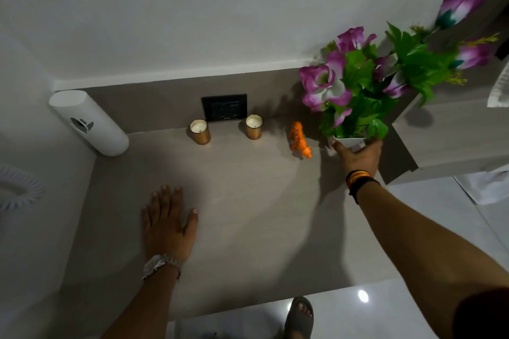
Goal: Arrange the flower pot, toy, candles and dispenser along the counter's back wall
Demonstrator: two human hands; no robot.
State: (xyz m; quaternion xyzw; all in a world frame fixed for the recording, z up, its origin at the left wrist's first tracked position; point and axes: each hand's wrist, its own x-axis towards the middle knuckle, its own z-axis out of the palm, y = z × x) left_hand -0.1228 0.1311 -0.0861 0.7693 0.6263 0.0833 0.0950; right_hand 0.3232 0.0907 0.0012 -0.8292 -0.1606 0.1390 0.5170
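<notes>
A black socket plate (224, 107) sat on the grey back wall (154, 103) of the counter (248, 201), between and just behind two gold candles (200, 132) (254, 127). A white dispenser (89, 123) stood upright in the far left corner. An orange toy tiger (300, 140) stood right of the candles, its length running from the wall toward the front, head nearest the front. The right hand (359, 156) gripped the white flower pot (349, 142) at the counter's right end, purple blooms upright. The left hand (166, 224) lay flat, fingers spread, holding nothing.

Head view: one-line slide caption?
Right hand grips white pot of purple flowers beside orange toy tiger; left hand flat on counter.
</notes>
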